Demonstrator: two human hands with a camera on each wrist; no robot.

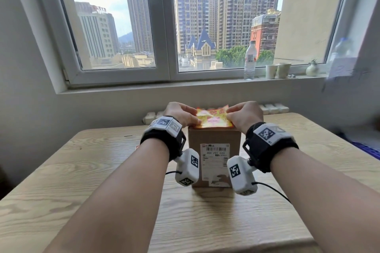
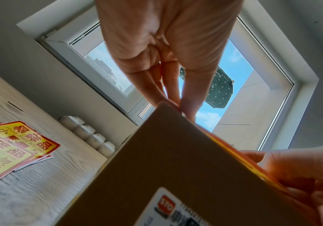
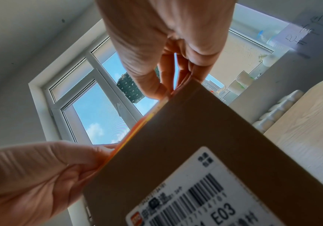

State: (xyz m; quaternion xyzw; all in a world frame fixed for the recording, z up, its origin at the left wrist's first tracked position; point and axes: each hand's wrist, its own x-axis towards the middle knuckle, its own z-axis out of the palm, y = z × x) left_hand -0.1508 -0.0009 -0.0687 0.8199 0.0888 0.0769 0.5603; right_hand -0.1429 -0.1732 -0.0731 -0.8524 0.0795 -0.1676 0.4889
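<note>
Palms down, left hand (image 1: 181, 116) and right hand (image 1: 245, 117) pinch sticker (image 1: 213, 120).

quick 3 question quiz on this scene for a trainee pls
1. True or false: only the right hand holds the fragile sticker on the cardboard box.
2. How many paper cups stand on the windowsill?
3. Where do the spare stickers lie? A the table; B the windowsill; C inside the box.
Key: 1 false, the left hand holds it too; 2 two; 3 A.
</note>
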